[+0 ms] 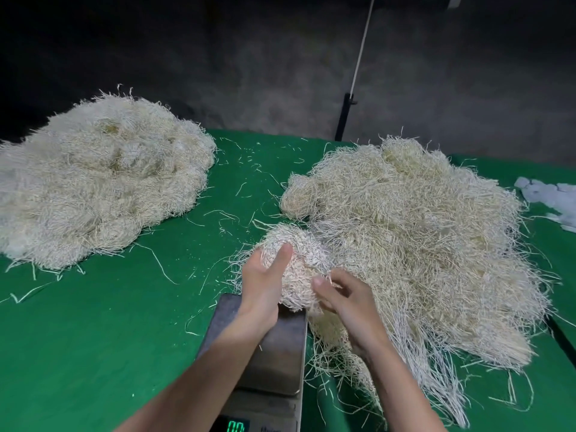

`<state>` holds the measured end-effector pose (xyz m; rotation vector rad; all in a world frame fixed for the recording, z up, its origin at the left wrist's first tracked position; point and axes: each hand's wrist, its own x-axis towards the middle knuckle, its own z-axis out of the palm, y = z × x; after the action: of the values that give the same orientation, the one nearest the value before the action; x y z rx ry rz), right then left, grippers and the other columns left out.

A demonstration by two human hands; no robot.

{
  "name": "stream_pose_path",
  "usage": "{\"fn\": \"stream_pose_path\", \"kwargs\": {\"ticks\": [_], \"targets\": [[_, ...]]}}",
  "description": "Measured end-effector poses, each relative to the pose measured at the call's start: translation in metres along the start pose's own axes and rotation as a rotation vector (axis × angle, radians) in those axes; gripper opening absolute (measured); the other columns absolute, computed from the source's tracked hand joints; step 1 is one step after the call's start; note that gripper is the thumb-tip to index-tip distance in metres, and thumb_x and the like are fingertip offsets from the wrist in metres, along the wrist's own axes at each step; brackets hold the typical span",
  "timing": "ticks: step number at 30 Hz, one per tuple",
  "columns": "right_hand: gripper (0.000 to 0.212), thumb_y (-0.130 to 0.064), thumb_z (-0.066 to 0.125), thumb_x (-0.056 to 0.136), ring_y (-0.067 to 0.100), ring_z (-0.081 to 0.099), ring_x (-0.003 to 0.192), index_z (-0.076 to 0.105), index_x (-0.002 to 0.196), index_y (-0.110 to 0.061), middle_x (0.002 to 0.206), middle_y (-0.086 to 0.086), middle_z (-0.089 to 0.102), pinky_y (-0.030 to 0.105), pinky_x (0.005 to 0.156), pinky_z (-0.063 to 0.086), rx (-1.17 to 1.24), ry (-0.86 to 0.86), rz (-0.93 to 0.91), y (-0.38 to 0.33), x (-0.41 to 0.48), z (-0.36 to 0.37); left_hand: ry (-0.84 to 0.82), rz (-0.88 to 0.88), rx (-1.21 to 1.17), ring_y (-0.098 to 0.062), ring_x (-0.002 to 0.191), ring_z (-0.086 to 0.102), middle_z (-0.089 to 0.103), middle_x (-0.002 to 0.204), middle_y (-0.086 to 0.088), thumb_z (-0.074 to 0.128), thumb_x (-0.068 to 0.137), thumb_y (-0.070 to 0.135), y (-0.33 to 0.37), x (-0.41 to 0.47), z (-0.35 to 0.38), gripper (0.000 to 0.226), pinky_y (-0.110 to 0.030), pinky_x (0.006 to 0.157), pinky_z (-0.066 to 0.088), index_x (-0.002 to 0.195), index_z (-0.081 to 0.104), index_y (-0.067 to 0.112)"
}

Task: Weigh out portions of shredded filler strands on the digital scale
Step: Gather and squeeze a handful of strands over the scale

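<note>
Left hand point(265, 285): fingers wrapped round a clump of strands point(296, 269), thumb on top — keeps the portion compact.
Right hand point(349, 307): fingers curled into the clump's near side, likely tucking or trimming strays.
Clump: held above the far edge of the scale point(280, 347), platform bare, display near zero.
Right pile point(420, 244): touching the scale — probably the supply.
Left pile point(99, 182): well apart — probably weighed portions.
</note>
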<state>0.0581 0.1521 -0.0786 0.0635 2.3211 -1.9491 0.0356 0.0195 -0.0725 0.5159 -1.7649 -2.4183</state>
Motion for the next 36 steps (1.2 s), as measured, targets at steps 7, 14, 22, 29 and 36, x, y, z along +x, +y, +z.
{"fn": "stream_pose_path", "kwargs": {"ticks": [7, 14, 22, 29, 36], "targets": [[0.072, -0.029, 0.065, 0.083, 0.019, 0.041, 0.132, 0.028, 0.145, -0.031, 0.152, 0.002, 0.029, 0.04, 0.105, 0.039, 0.308, -0.018, 0.023, -0.004, -0.002, 0.006, -0.166, 0.139, 0.325, -0.011, 0.134, 0.032, 0.03, 0.145, 0.012, 0.066, 0.084, 0.04, -0.008, -0.015, 0.002, 0.07, -0.03, 0.109, 0.021, 0.144, 0.035, 0.019], [0.085, -0.026, 0.067, 0.079, 0.023, 0.03, 0.139, 0.02, 0.149, -0.019, 0.155, 0.008, 0.023, 0.038, 0.109, 0.026, 0.466, 0.114, 0.049, -0.001, 0.003, 0.012, -0.241, -0.222, -0.15, -0.016, 0.139, 0.021, 0.019, 0.155, 0.005, 0.061, 0.084, 0.019, -0.006, -0.031, -0.015, 0.078, -0.048, 0.108, 0.028, 0.148, 0.02, 0.034], [0.083, -0.021, 0.071, 0.082, 0.025, 0.041, 0.131, 0.022, 0.149, -0.019, 0.152, 0.008, 0.029, 0.047, 0.11, 0.034, 0.373, 0.101, 0.087, 0.006, 0.008, 0.025, -0.068, -0.104, -0.013, -0.019, 0.135, 0.036, 0.027, 0.153, -0.009, 0.063, 0.088, 0.013, -0.008, -0.029, -0.026, 0.074, -0.037, 0.108, 0.032, 0.148, 0.022, 0.021], [0.071, -0.037, 0.074, 0.076, 0.023, 0.042, 0.12, 0.04, 0.136, -0.016, 0.129, 0.013, 0.043, 0.04, 0.1, 0.036, 0.296, 0.03, 0.079, 0.012, 0.01, 0.061, -0.087, -0.033, -0.194, -0.028, 0.097, 0.068, 0.071, 0.104, -0.007, 0.065, 0.076, 0.002, -0.021, -0.047, -0.041, 0.049, -0.042, 0.08, 0.057, 0.111, 0.058, 0.035], [0.064, -0.048, 0.073, 0.06, 0.016, 0.044, 0.108, 0.047, 0.113, -0.025, 0.114, -0.001, 0.045, 0.034, 0.091, 0.037, 0.26, -0.191, 0.067, -0.005, 0.035, 0.122, 0.111, 0.034, -0.359, -0.035, 0.093, 0.068, 0.071, 0.101, -0.017, 0.045, 0.086, -0.017, 0.008, 0.001, -0.099, 0.041, -0.043, 0.072, 0.058, 0.113, 0.057, 0.011]]}}
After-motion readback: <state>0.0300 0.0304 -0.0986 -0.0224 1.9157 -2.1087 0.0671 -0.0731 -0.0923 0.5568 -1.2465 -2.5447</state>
